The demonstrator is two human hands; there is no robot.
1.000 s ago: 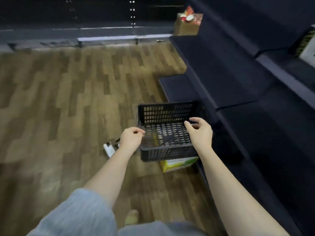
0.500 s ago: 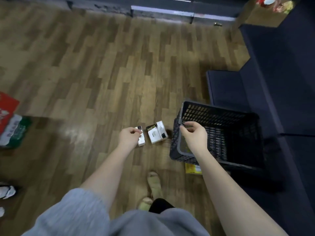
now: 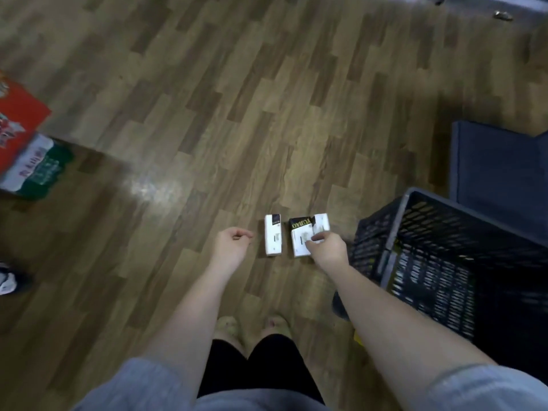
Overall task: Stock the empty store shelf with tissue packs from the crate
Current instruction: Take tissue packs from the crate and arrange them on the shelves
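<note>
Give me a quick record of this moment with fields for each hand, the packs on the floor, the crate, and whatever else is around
left hand: loosely curled, holds nothing, just left of the narrow pack
right hand: fingers on the wider pack
narrow pack: white, flat on the wood floor
wider pack: white with black corner, beside the narrow one
crate: black, perforated, at right
shelf: dark, behind the crate
other: red and green package at far left

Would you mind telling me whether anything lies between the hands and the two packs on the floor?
Nothing visible does. The right hand already touches the wider pack, and bare floor separates the left hand from the narrow pack.
</note>
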